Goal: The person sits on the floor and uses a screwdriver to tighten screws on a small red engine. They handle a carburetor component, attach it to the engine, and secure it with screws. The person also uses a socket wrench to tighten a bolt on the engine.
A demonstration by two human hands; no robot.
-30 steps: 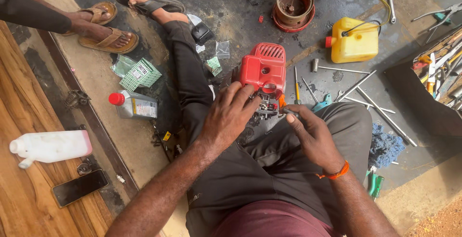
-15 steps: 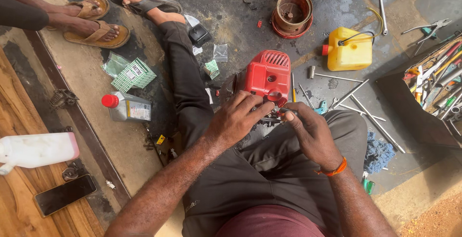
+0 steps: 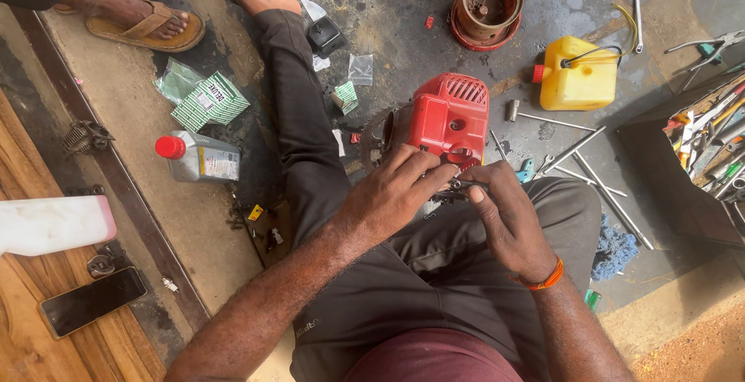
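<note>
A small engine with a red plastic cover (image 3: 448,118) rests on the ground between my legs. My left hand (image 3: 392,196) lies on its near side, fingers curled over the metal parts below the cover. My right hand (image 3: 504,219), with an orange band at the wrist, pinches a small metal part (image 3: 458,186) against the engine, right beside my left fingertips. What lies under both hands is hidden.
A yellow fuel can (image 3: 578,79), a rusty round housing (image 3: 487,2), long metal rods (image 3: 578,153) and an open tool box (image 3: 710,157) lie to the right. On the left are a grey oil bottle (image 3: 200,157), a green packet (image 3: 209,101), a white bottle (image 3: 50,225), a phone (image 3: 91,300) and another person's sandalled feet (image 3: 140,21).
My view has shifted closer, so the engine sits lower and larger in frame. Both hands have stayed on the engine's near side, the fingers working closer together.
</note>
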